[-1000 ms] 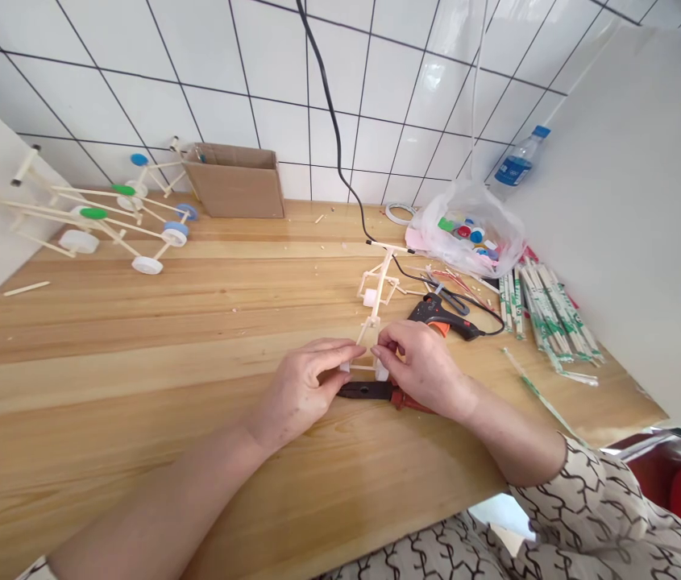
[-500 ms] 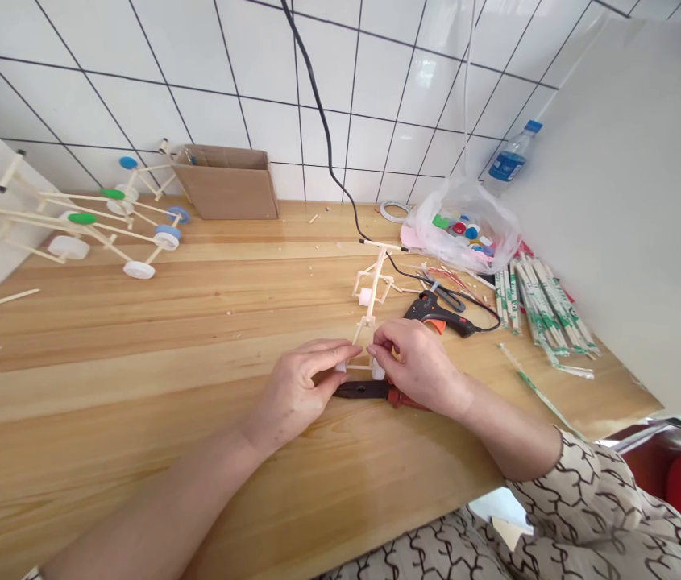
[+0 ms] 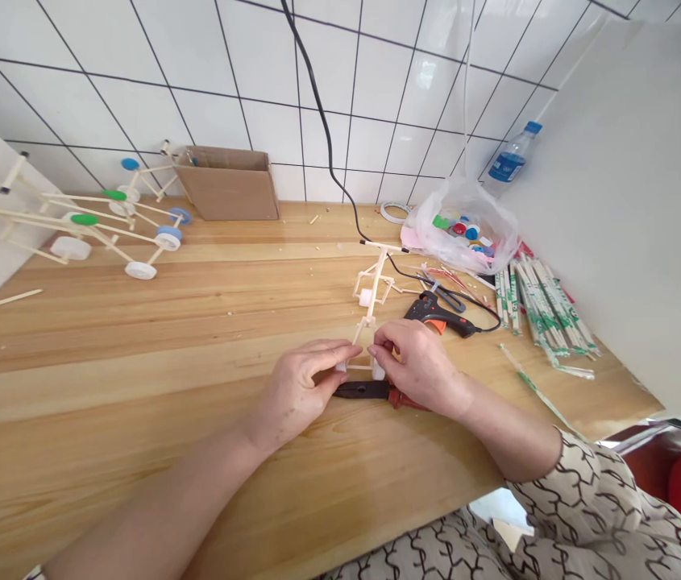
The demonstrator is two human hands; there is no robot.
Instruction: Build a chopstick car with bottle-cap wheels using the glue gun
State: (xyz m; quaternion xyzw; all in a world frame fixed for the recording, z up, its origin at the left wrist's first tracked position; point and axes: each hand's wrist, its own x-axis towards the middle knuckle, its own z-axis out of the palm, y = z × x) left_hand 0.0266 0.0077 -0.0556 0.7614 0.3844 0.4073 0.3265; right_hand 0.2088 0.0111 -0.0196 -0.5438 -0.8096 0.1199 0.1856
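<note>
A small frame of thin wooden sticks (image 3: 372,288) with white wheels lies on the wooden table (image 3: 134,362) and points away from me. My left hand (image 3: 301,387) pinches its near end from the left, fingers closed beside a white wheel. My right hand (image 3: 418,362) pinches the same near end from the right. Under both hands lies a pair of pliers (image 3: 370,391) with red handles.
A black and orange glue gun (image 3: 440,314) lies right of the frame, its cable running up the tiled wall. Wrapped chopsticks (image 3: 542,310), a plastic bag of bottle caps (image 3: 467,225) and a water bottle (image 3: 512,157) are at the right. A cardboard box (image 3: 231,184) and finished stick models (image 3: 98,225) stand at the back left.
The view shifted slightly; both hands stay pinched on the near end of the stick frame, which has not visibly moved.
</note>
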